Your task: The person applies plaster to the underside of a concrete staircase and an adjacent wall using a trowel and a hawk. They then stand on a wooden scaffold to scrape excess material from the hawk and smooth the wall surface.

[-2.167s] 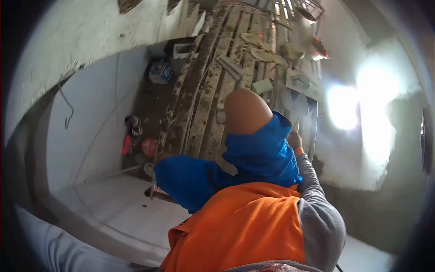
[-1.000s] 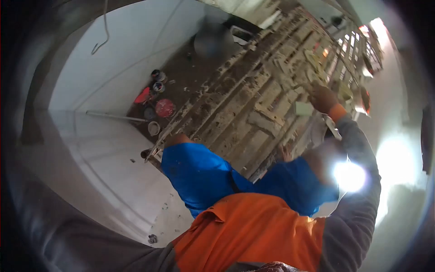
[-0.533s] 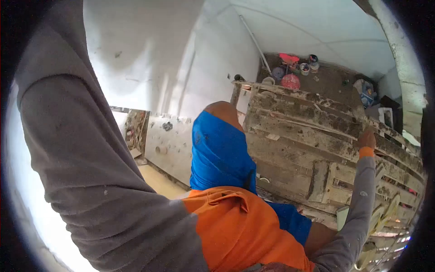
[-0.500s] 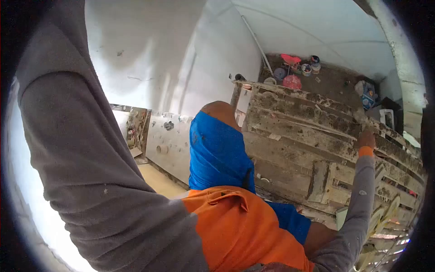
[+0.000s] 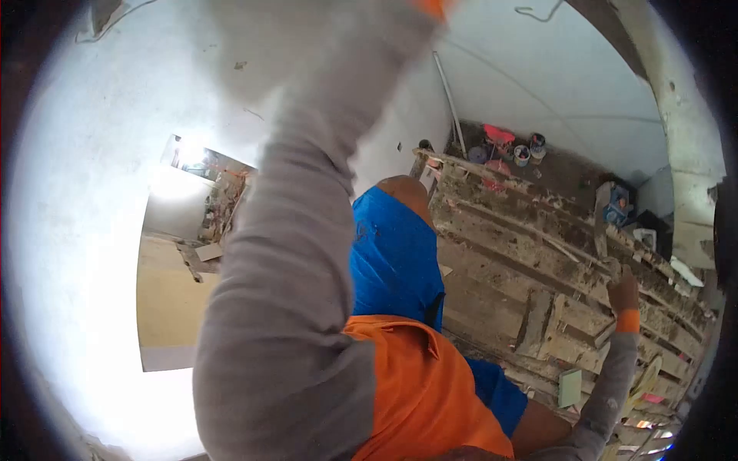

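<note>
My left arm in its grey sleeve reaches up across the view; only its orange cuff shows at the top edge, and the hand is beyond the frame. On the right, my right hand (image 5: 624, 293) is low over the rough wooden planks (image 5: 492, 273). Its fingers look closed around something small and greyish that I cannot make out. A worn upright piece of wood (image 5: 600, 223) stands just beyond that hand. My blue shorts (image 5: 393, 257) and orange shirt (image 5: 423, 392) fill the lower middle.
Pale walls (image 5: 538, 77) rise ahead and at left, with an opening (image 5: 173, 300) at left. Down past the planks are a red basin (image 5: 498, 134), small buckets (image 5: 522, 154) and a blue container (image 5: 617, 206). A pale green block (image 5: 570, 388) lies at lower right.
My left arm has swung rightward across the view, bringing its orange cuff in at the top. The camera view has shifted, and my right hand appears lower in it.
</note>
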A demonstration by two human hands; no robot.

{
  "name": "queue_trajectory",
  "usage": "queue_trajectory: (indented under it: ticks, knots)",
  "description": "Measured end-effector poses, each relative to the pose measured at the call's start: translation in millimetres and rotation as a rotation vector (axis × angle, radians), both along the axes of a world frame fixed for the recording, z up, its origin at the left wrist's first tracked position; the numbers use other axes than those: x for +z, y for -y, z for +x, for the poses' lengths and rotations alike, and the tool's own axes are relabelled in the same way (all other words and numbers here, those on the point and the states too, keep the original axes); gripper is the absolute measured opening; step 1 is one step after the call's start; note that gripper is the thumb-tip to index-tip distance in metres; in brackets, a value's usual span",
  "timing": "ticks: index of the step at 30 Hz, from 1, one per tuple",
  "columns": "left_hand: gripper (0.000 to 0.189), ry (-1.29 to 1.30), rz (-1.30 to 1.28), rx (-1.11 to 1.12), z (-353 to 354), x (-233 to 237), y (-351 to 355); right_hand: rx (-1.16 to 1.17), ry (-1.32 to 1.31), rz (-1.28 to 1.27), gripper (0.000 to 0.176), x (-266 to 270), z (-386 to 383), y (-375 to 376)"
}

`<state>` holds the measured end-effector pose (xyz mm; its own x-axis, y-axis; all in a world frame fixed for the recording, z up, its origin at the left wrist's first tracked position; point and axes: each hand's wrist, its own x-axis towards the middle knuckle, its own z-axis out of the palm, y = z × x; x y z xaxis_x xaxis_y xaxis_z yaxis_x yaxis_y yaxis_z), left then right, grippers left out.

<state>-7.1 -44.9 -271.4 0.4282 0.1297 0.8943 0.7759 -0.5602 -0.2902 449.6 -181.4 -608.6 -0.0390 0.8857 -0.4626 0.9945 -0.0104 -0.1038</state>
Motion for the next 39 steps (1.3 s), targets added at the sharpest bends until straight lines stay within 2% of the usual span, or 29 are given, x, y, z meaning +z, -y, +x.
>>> queue_trajectory:
  ticks: [1,3,4,5,6,7,8,9,10,12,14,17,19,21,22,23,24,25,26,28,31,32,34,36,38,39]
  knots:
    - [0.04,0.027,-0.107,-0.06,8.1,-31.9,5.0,-0.011,-0.094,0.132,0.064,-9.8,16.0,2.7]
    - [0.039,0.066,-0.364,-0.141,17.9,-97.4,21.9,0.031,-0.496,0.119,0.061,-13.6,37.2,4.8]
    - [0.039,0.079,-0.534,-0.152,25.0,-135.3,35.3,0.325,-0.308,0.257,0.057,-20.8,40.9,7.6]
    - [0.056,0.049,-0.679,-0.094,26.7,-163.7,46.8,0.586,-0.104,0.453,0.053,-28.5,44.6,10.0]
    - [0.076,0.014,-0.818,-0.026,27.6,-193.3,57.0,0.529,-0.171,0.554,0.052,-53.1,44.8,13.7]
    - [0.086,0.106,-0.966,-0.065,32.2,-208.4,62.8,0.475,-0.243,0.654,0.052,-76.9,43.6,16.5]
    - [0.096,0.187,-1.121,-0.119,31.9,-216.5,68.5,0.294,-0.317,0.487,0.051,-19.7,-5.4,34.1]
    - [0.102,0.162,-1.178,-0.102,31.3,-218.1,71.0,0.099,-0.37,0.343,0.051,44.2,-59.9,52.5]
    - [0.108,0.134,-1.234,-0.075,26.6,-218.6,74.0,0.244,-0.541,0.333,0.048,53.1,-71.6,51.6]
    - [0.11,0.251,-1.453,-0.158,20.8,-223.2,70.6,0.264,-0.607,0.412,0.047,51.3,-86.0,53.8]
    - [0.114,0.262,-1.449,-0.192,21.4,-222.4,76.5,0.205,-0.664,0.38,0.046,73.4,-105.7,56.6]
    - [0.112,0.25,-1.434,-0.232,29.1,-226.5,76.9,0.192,-0.656,0.313,0.052,84.7,-117.8,53.2]
    - [0.107,0.473,-1.463,-0.45,28.6,-233.9,73.8,0.227,-0.661,0.447,0.041,77.1,-118.5,55.8]
    - [0.101,0.3,-1.272,-0.188,25.7,-230.1,67.3,0.263,-0.652,0.394,0.039,56.8,-109.7,49.7]
    - [0.095,0.416,-1.323,-0.229,27.2,-229.6,64.5,0.235,-0.68,0.358,0.038,50.1,-105.0,49.9]
    - [0.094,0.374,-1.213,-0.261,24.7,-237.8,60.4,0.226,-0.617,0.366,0.038,71.9,-108.5,55.4]
    - [0.094,0.339,-1.105,-0.299,22.9,-247.9,55.0,0.161,-0.562,0.681,0.033,40.1,-110.9,60.6]
    - [0.094,0.266,-1.037,-0.336,26.5,-249.3,54.7,0.131,-0.617,0.309,0.045,69.5,-108.4,56.9]
    - [0.092,0.163,-0.946,-0.365,30.3,-252.7,57.1,0.148,-0.68,0.306,0.041,46.6,-108.8,49.9]
    - [0.09,0.218,-1.022,-0.401,47.8,-247.1,71.0,0.147,-0.654,0.214,0.033,78.3,-113.6,60.7]
    - [0.073,0.439,-1.223,-0.328,45.6,-257.8,49.6,0.103,-0.658,0.062,0.033,87.3,-112.6,63.1]
    - [0.068,0.549,-1.319,-0.306,42.7,-257.1,41.6,0.099,-0.672,0.099,0.033,78.9,-112.9,61.5]
    - [0.058,0.722,-1.264,-0.238,32.5,-268.6,26.0,0.121,-0.688,0.164,0.033,57.6,-108.8,53.9]
    - [0.05,0.662,-1.457,-0.526,-64.3,-373.4,-68.8,0.166,-0.602,0.33,0.034,88.2,-94.5,71.4]
    - [0.04,0.323,-1.533,-0.459,-47.7,-363.3,-40.6,0.263,-0.616,0.397,0.036,99.2,-70.3,79.2]
    - [0.039,0.117,-1.496,-0.351,-35.3,-353.7,-20.3,0.201,-0.479,0.322,0.037,100.8,-50.0,86.3]
